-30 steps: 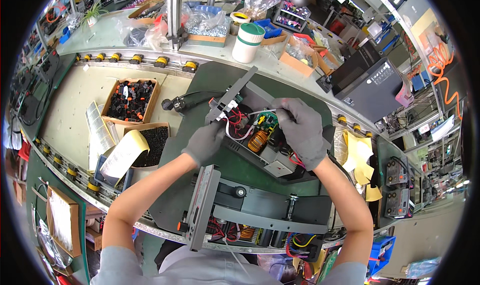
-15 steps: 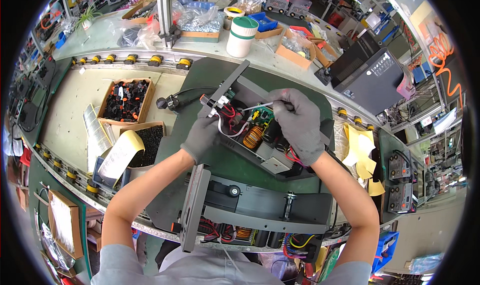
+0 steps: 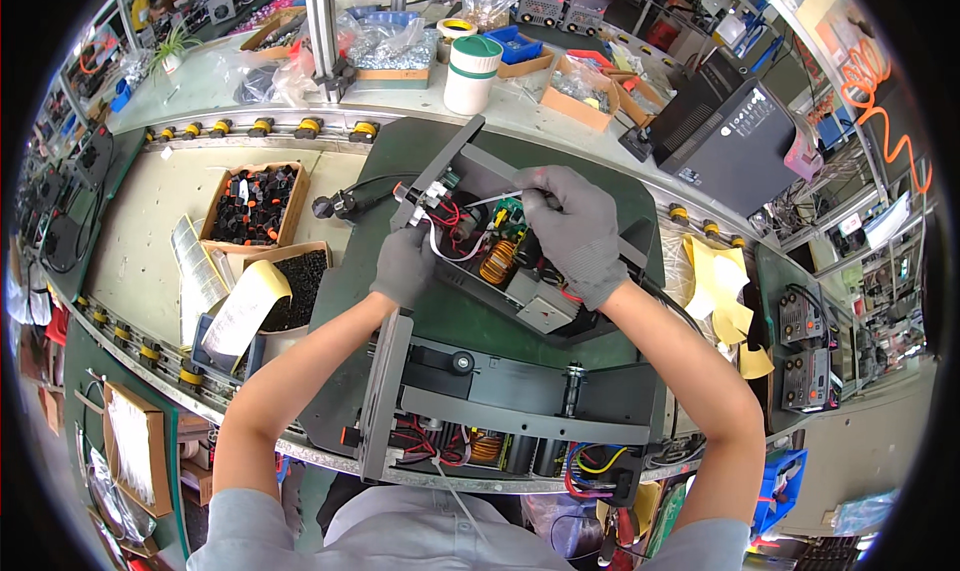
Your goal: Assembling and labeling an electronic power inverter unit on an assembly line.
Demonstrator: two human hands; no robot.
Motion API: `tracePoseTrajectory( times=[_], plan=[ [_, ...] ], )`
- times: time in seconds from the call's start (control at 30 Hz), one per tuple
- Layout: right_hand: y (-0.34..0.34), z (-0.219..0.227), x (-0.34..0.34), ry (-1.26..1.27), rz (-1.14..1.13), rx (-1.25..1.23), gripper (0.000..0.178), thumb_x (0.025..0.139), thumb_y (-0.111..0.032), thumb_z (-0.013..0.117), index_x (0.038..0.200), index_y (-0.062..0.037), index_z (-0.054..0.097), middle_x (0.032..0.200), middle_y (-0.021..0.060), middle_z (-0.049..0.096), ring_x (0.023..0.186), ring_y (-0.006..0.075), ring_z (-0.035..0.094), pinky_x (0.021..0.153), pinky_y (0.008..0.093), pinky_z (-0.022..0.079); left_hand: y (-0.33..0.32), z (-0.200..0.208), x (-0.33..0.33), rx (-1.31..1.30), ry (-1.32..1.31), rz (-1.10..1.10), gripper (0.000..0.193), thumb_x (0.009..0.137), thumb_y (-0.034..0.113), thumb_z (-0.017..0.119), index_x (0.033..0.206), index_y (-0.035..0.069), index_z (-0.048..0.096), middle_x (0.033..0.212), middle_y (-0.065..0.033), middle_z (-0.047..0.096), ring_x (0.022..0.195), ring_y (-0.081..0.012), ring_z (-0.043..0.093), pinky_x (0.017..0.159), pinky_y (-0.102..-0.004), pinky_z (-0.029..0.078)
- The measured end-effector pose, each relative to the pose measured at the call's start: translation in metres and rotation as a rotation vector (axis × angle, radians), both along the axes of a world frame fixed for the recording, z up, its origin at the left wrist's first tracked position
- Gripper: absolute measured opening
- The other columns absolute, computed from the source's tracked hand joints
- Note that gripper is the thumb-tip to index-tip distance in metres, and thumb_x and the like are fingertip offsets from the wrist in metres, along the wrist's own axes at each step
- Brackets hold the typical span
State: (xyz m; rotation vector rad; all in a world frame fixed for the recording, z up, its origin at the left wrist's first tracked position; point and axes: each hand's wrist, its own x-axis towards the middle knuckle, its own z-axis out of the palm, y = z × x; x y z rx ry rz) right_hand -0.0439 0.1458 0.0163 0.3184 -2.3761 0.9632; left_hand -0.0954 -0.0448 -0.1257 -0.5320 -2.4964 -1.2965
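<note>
Brown cardboard (image 3: pixel 293 212) is framing a heap of black-and-orange parts (image 3: pixel 255 203) at nine o'clock from the open grey chassis (image 3: pixel 482 293), which is lying on the dark green surface (image 3: pixel 450 324). The gloved left hand (image 3: pixel 403 268) is touching its end panel (image 3: pixel 445 163) at nine o'clock, fingers bending; whether they are gripping, I cannot tell. A second chassis (image 3: pixel 510 386) is resting at six o'clock. At three o'clock, the gloved right hand (image 3: pixel 573 234) is pinching a pale strip (image 3: pixel 492 200) between its fingers.

Device (image 3: pixel 498 263) behind another device (image 3: pixel 525 383), boxes (image 3: pixel 295 211) to their left, jar (image 3: pixel 470 79) beyond
</note>
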Motion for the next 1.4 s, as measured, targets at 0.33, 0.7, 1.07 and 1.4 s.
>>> tracePoseTrajectory(
  times=[0.33, 0.7, 1.07, 1.4],
  plan=[
    [-0.004, -0.001, 0.002, 0.027, 0.038, 0.342, 0.014, 0.076, -0.012, 0.063, 0.090, -0.0111, 0.068, 0.082, 0.0082, 0.066, 0.070, 0.0254, 0.063, 0.062, 0.0316, 0.050, 0.006, 0.031, 0.001, 0.647, -0.900, -0.268, 0.024, 0.093, 0.024, 0.041, 0.082, 0.008, 0.054, 0.065, -0.0025, 0.056, 0.048, -0.0069, 0.048, 0.039, -0.0195, 0.033],
    [-0.009, -0.002, 0.000, -0.031, -0.005, 0.433, 0.013, 0.076, -0.013, 0.063, 0.087, -0.0140, 0.069, 0.077, 0.0060, 0.066, 0.066, 0.0253, 0.064, 0.058, 0.0329, 0.049, 0.008, 0.003, -0.016, 0.120, -0.659, -0.155, 0.021, 0.082, 0.024, 0.056, 0.076, 0.005, 0.063, 0.066, -0.0119, 0.063, 0.057, -0.0210, 0.059, 0.048, -0.0309, 0.043],
    [-0.010, -0.004, -0.001, 0.020, 0.037, 0.539, 0.011, 0.075, -0.012, 0.062, 0.083, -0.0136, 0.069, 0.077, 0.0050, 0.065, 0.067, 0.0243, 0.063, 0.059, 0.0330, 0.050, -0.003, 0.014, -0.003, 0.076, -0.657, -0.102, 0.030, 0.080, 0.026, 0.060, 0.090, -0.002, 0.064, 0.081, -0.0222, 0.064, 0.075, -0.0389, 0.062, 0.065, -0.0393, 0.049],
    [-0.041, -0.009, 0.009, -0.048, 0.231, 0.460, 0.010, 0.075, -0.007, 0.062, 0.083, -0.0094, 0.066, 0.082, 0.0052, 0.065, 0.074, 0.0238, 0.063, 0.065, 0.0316, 0.050, -0.053, 0.080, 0.033, -0.468, 0.175, -0.238, 0.019, 0.079, 0.022, 0.064, 0.090, 0.010, 0.054, 0.107, -0.0109, 0.052, 0.066, -0.0310, 0.061, 0.057, -0.0397, 0.051]
  ],
)
